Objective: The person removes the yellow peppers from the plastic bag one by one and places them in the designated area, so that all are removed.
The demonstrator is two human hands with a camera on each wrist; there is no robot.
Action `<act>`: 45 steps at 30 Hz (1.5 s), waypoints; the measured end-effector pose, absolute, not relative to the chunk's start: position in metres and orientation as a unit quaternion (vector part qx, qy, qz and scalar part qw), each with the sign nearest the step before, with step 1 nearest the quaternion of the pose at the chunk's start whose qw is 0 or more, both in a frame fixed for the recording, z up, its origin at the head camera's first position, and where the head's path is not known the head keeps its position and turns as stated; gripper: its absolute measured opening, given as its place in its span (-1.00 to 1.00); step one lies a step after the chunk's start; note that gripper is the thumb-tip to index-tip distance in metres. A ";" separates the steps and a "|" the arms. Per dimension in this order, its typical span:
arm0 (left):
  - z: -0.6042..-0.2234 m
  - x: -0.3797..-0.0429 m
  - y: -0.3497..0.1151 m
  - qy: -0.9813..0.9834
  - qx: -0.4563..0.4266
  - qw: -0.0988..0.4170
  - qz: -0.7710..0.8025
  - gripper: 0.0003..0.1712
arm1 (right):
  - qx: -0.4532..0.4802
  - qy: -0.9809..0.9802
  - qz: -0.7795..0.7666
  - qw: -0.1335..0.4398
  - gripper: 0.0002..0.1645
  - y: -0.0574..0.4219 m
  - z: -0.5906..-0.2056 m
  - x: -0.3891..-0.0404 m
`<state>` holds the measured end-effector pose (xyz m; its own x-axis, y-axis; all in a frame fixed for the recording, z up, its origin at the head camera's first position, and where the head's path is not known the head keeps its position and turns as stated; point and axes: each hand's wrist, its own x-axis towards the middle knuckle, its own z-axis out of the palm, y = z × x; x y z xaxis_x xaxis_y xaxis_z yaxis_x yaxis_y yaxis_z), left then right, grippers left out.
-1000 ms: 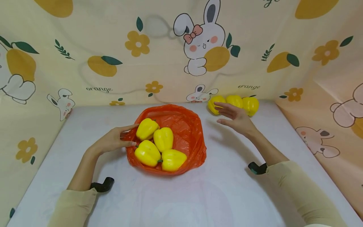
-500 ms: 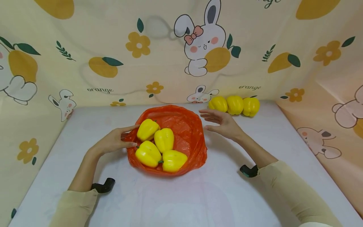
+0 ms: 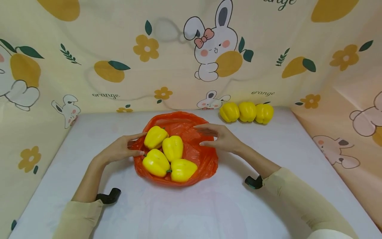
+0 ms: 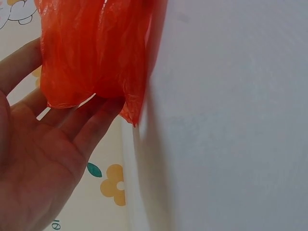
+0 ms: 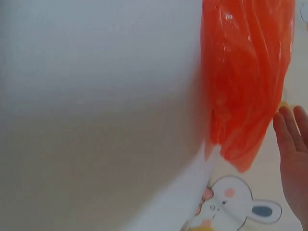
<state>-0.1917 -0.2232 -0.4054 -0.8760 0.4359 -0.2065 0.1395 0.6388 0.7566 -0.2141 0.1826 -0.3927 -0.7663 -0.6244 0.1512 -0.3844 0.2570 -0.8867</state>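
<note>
A red plastic bag (image 3: 194,149) lies with its mouth spread wide on the white table. Inside, toward its left and front, are several yellow bell peppers (image 3: 173,148). At the bag's left side, my left hand (image 3: 119,149) holds the rim, its thumb and a finger over the edge. The left wrist view shows its other fingers (image 4: 91,120) against the bag's outer side. My right hand (image 3: 222,137) hovers over the bag's right rim, fingers extended and holding nothing. In the right wrist view its fingers (image 5: 291,130) appear beside the red plastic.
Three more yellow bell peppers (image 3: 247,112) stand in a row at the back right of the table (image 3: 191,212). A printed cloth (image 3: 143,76) with rabbits and flowers forms the back and side walls.
My right hand has moved left and toward me, from beside the three back peppers to the bag's right rim. The left hand stays at the bag's left side.
</note>
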 end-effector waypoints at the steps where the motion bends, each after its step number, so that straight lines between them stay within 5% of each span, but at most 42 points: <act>1: -0.405 -0.192 -0.224 0.886 0.163 0.187 0.391 -0.12 | -0.328 0.780 -0.519 0.120 -0.33 0.180 -0.393 -0.214; 45: -0.408 -0.192 -0.227 0.886 0.155 0.189 0.395 -0.11 | -0.347 0.852 -0.361 0.152 0.04 0.103 -0.409 -0.210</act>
